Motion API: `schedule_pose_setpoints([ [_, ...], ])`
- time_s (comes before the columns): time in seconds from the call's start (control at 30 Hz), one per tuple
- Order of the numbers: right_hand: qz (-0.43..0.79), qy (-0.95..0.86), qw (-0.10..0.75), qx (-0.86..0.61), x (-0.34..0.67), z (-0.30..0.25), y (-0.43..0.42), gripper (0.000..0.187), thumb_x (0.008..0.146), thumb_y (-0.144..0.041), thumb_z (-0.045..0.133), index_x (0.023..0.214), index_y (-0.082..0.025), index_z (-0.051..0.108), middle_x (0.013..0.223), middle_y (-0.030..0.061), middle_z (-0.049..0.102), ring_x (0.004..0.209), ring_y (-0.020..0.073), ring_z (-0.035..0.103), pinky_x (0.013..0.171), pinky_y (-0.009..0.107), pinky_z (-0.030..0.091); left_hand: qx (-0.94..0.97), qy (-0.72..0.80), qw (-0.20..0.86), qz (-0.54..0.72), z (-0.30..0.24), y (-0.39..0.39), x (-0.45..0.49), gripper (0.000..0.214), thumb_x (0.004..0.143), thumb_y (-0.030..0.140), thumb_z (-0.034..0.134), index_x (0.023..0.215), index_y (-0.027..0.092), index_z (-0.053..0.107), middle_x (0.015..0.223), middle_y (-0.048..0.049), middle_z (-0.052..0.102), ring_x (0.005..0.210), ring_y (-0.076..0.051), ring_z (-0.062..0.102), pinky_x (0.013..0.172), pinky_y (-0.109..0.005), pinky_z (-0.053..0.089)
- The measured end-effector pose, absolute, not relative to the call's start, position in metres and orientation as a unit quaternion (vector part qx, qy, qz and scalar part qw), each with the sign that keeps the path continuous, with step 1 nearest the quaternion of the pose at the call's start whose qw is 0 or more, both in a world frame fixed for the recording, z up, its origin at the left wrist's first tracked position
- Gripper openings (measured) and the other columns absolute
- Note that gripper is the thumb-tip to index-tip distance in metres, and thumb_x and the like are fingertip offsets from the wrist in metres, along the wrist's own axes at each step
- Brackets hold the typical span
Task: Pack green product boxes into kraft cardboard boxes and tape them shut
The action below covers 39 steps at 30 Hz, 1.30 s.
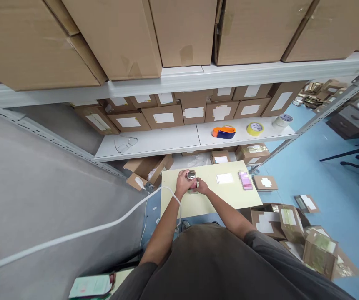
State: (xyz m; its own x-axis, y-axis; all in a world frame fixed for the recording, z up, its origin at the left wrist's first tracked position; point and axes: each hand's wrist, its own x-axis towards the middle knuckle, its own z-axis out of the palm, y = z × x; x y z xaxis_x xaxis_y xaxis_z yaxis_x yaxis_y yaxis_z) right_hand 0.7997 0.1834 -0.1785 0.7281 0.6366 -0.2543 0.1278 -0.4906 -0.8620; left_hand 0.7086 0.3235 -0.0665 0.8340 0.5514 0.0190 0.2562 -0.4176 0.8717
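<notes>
Over the pale yellow table [173, 207], my left hand [182, 183] is closed round a small object with a shiny silver domed top [191, 175] and a reddish body. My right hand [202, 186] has its fingers curled against the lower right side of the same object. Its exact kind is too small to make out, and the fingers hide much of it. A small pale piece [193, 192] lies just below the hands. Farther right on the tabletop are a white sheet [224, 178] and a blurred pink item [245, 180].
A white cable [104, 226] crosses from the left to my left forearm. An open carton [148, 168] stands beyond the table's left corner. The shelf [166, 141] holds glasses, tape rolls [254, 128] and several boxes. Cartons [318, 252] are heaped on the floor at right.
</notes>
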Motion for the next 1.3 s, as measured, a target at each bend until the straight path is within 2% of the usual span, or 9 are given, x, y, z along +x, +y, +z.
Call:
schedule_pose_setpoints([
  [0.23, 0.287, -0.222, 0.456, -0.812, 0.791, -0.181, 0.176, 0.07, 0.063, -0.02, 0.089, 0.129, -0.026, 0.066, 0.125, 0.0053, 0.08, 0.116, 0.0307, 0.074, 0.105, 0.046, 0.057, 0.908, 0.24, 0.341, 0.031, -0.097, 0.307, 0.704, 0.078, 0.074, 0.026, 0.084, 0.15, 0.021, 0.064, 0.129, -0.0152, 0.072, 0.132, -0.037, 0.06, 0.115, -0.046, 0.048],
  [0.43, 0.286, -0.241, 0.465, -0.803, 0.79, -0.193, 0.17, 0.074, 0.069, -0.02, 0.085, 0.139, -0.026, 0.064, 0.14, 0.0083, 0.076, 0.129, 0.0338, 0.071, 0.114, 0.053, 0.053, 0.898, 0.21, 0.388, 0.004, -0.132, 0.309, 0.684, 0.068, 0.085, 0.036, 0.077, 0.15, 0.018, 0.064, 0.149, -0.0198, 0.068, 0.161, -0.042, 0.037, 0.128, -0.054, 0.036],
  [0.53, 0.296, -0.23, 0.476, -0.795, 0.79, -0.199, 0.171, 0.081, 0.066, -0.022, 0.089, 0.143, -0.027, 0.064, 0.145, 0.0082, 0.073, 0.135, 0.0353, 0.067, 0.119, 0.055, 0.05, 0.846, 0.255, 0.46, 0.089, -0.147, 0.321, 0.678, 0.053, 0.097, 0.042, 0.065, 0.145, 0.019, 0.067, 0.155, -0.0193, 0.064, 0.157, -0.037, 0.045, 0.131, -0.053, 0.033],
  [0.6, 0.308, -0.22, 0.487, -0.787, 0.789, -0.202, 0.173, 0.088, 0.062, -0.022, 0.091, 0.146, -0.028, 0.063, 0.147, 0.0082, 0.071, 0.139, 0.0362, 0.064, 0.121, 0.056, 0.048, 0.791, 0.332, 0.506, 0.094, -0.154, 0.33, 0.68, 0.049, 0.099, 0.041, 0.062, 0.142, 0.019, 0.067, 0.153, -0.0208, 0.065, 0.148, -0.037, 0.055, 0.127, -0.055, 0.038],
  [0.73, 0.327, -0.191, 0.531, -0.758, 0.786, -0.204, 0.174, 0.101, 0.057, -0.022, 0.093, 0.153, -0.03, 0.059, 0.155, 0.0102, 0.065, 0.145, 0.0366, 0.059, 0.124, 0.058, 0.044, 0.731, 0.342, 0.59, 0.026, -0.165, 0.341, 0.695, 0.053, 0.08, 0.027, 0.081, 0.131, 0.018, 0.071, 0.141, -0.0193, 0.072, 0.126, -0.036, 0.07, 0.114, -0.054, 0.052],
  [0.8, 0.332, -0.165, 0.562, -0.739, 0.784, -0.203, 0.17, 0.102, 0.059, -0.026, 0.093, 0.154, -0.033, 0.058, 0.159, 0.0107, 0.061, 0.145, 0.0353, 0.058, 0.123, 0.057, 0.045, 0.718, 0.304, 0.625, 0.026, -0.169, 0.342, 0.701, 0.052, 0.072, 0.018, 0.083, 0.123, 0.019, 0.071, 0.138, -0.0169, 0.073, 0.124, -0.034, 0.07, 0.113, -0.052, 0.054],
  [0.97, 0.301, -0.147, 0.619, -0.71, 0.781, -0.197, 0.154, 0.075, 0.073, -0.04, 0.089, 0.144, -0.033, 0.065, 0.16, 0.0103, 0.059, 0.141, 0.0315, 0.061, 0.118, 0.05, 0.051, 0.726, 0.249, 0.638, 0.056, -0.178, 0.344, 0.697, 0.04, 0.069, 0.009, 0.074, 0.107, 0.021, 0.07, 0.152, -0.0148, 0.063, 0.14, -0.033, 0.062, 0.113, -0.048, 0.055],
  [1.17, 0.276, -0.135, 0.577, -0.757, 0.776, -0.196, 0.15, 0.045, 0.08, -0.042, 0.082, 0.121, -0.027, 0.071, 0.139, 0.0071, 0.071, 0.116, 0.0266, 0.072, 0.105, 0.045, 0.06, 0.792, 0.191, 0.579, 0.02, -0.181, 0.348, 0.685, 0.044, 0.068, 0.006, 0.075, 0.11, 0.02, 0.072, 0.161, -0.0165, 0.056, 0.159, -0.035, 0.044, 0.116, -0.049, 0.052],
  [1.3, 0.253, -0.113, 0.561, -0.78, 0.772, -0.197, 0.156, 0.033, 0.083, -0.038, 0.076, 0.114, -0.025, 0.069, 0.13, 0.0069, 0.074, 0.104, 0.0226, 0.075, 0.102, 0.043, 0.061, 0.806, 0.194, 0.559, 0.026, -0.183, 0.345, 0.685, 0.04, 0.071, 0.008, 0.076, 0.108, 0.02, 0.074, 0.156, -0.0146, 0.061, 0.152, -0.034, 0.053, 0.122, -0.05, 0.048],
])
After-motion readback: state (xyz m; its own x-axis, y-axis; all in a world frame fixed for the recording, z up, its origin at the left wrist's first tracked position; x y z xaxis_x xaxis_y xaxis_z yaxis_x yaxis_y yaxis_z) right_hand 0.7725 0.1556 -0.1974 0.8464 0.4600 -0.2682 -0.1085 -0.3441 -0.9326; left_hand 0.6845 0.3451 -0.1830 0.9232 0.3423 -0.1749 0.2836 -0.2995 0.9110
